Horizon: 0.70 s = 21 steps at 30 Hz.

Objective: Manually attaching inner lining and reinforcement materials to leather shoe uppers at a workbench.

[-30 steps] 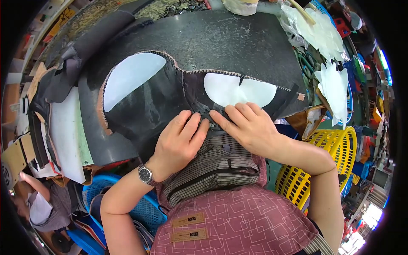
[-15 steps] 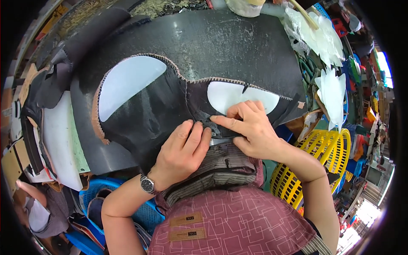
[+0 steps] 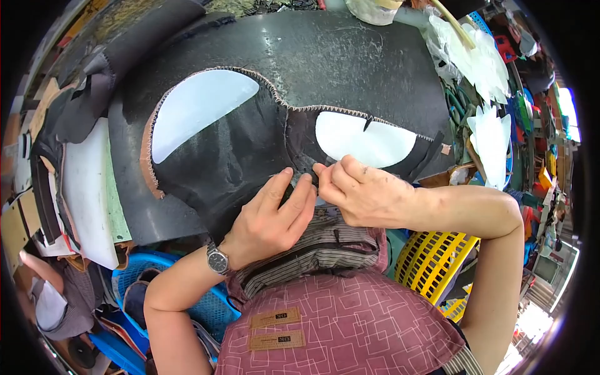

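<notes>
A black shoe upper [image 3: 250,147] lies before me, its far edge finished with tan zigzag stitching. Two white half-moon stiffeners are set on it, a left one [image 3: 203,106] and a right one [image 3: 362,140]. My left hand [image 3: 269,215], with a watch on the wrist, holds the near edge, fingers on top and the thumb hidden. Just to its right, my right hand [image 3: 365,194] has its fingers curled in a pinch on the same edge, near the inner end of the right stiffener. The fingertips of both hands nearly meet.
Beneath the upper is a wide black board [image 3: 337,69]. Rolled dark material [image 3: 147,47] lies at the far left, and white cut pieces [image 3: 490,140] stick out at the right. Below the board's edge stand a blue basket [image 3: 215,312] and a yellow basket [image 3: 431,259].
My right hand has gone from a pointing finger pressed on the upper to a curled pinch, its elbow swinging outward. The upper and board appear slightly shifted in view.
</notes>
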Tool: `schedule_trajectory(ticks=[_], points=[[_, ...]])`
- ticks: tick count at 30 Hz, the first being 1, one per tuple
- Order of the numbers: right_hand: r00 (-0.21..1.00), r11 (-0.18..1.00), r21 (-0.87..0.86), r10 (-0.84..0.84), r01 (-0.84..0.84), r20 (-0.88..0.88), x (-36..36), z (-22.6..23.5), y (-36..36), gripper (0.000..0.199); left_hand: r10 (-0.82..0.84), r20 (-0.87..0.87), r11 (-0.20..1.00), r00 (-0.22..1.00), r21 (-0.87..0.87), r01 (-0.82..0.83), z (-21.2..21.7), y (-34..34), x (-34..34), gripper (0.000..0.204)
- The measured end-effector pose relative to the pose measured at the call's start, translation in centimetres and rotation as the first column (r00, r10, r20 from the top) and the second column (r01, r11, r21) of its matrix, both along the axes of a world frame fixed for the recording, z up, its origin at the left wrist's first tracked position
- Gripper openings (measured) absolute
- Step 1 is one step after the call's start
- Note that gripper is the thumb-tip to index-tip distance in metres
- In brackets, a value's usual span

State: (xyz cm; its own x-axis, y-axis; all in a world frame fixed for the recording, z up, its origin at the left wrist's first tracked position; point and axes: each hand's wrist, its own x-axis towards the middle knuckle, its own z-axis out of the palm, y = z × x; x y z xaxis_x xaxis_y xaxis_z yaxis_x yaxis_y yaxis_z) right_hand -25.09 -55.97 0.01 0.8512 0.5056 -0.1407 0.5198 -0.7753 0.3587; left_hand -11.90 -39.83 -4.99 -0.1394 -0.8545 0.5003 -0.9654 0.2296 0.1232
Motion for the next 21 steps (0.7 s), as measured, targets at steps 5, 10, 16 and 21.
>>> schedule_trajectory(ticks=[5, 10, 16, 21], points=[[0.994, 0.968, 0.228, -0.104, 0.105, -0.017, -0.6, -1.0, -0.4, 0.036, -0.008, 0.211, 1.000, 0.977, 0.004, 0.007, -0.3, 0.1, -0.6, 0.020], [0.993, 0.958, 0.265, -0.117, 0.113, -0.003, -0.3, -1.0, -0.3, 0.040, -0.065, 0.259, 0.986, 0.964, 0.164, 0.022, 1.2, -0.3, -0.3, 0.023], [0.983, 0.901, 0.400, -0.183, 0.167, 0.003, -0.1, -1.9, -1.6, 0.047, -0.130, 0.014, 0.977, 0.991, 0.171, 0.126, 1.5, -1.5, 1.4, 0.026], [0.973, 0.797, 0.589, -0.220, 0.138, 0.070, -0.7, -3.4, -1.7, 0.057, 0.007, -0.228, 0.998, 0.974, 0.063, 0.008, 0.3, -1.0, 0.9, 0.021]])
